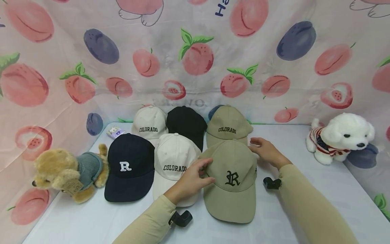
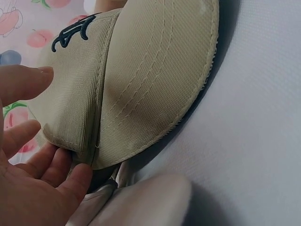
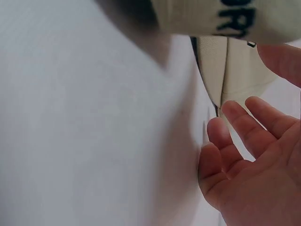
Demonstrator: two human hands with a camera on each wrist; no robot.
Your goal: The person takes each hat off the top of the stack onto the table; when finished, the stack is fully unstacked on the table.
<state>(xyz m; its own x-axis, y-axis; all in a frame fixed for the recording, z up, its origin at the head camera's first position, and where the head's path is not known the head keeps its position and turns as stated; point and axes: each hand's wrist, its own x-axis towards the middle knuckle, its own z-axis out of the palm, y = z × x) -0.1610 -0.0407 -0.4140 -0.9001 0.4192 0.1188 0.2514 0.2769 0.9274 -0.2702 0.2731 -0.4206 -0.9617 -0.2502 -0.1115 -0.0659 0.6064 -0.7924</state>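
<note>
A khaki baseball cap (image 1: 233, 176) with a dark gothic R lies at the front of the table, brim toward me. My left hand (image 1: 192, 178) is at its left side. In the left wrist view, the fingertips (image 2: 55, 159) touch the cap's lower edge while the thumb stays apart from it. My right hand (image 1: 268, 150) is beside the cap's upper right, fingers loosely bent and nothing between them. Just behind is another khaki cap (image 1: 228, 118) marked COLORADO. A white COLORADO cap (image 1: 173, 152) sits left of the front khaki one, partly behind my left hand.
A navy cap (image 1: 131, 152) with a white R stands front left. Behind are another white cap (image 1: 149, 118) and a black cap (image 1: 186, 122). A brown plush dog (image 1: 88, 167) sits left, a white plush dog (image 1: 335, 135) right. A small purple packet (image 1: 115, 132) lies back left.
</note>
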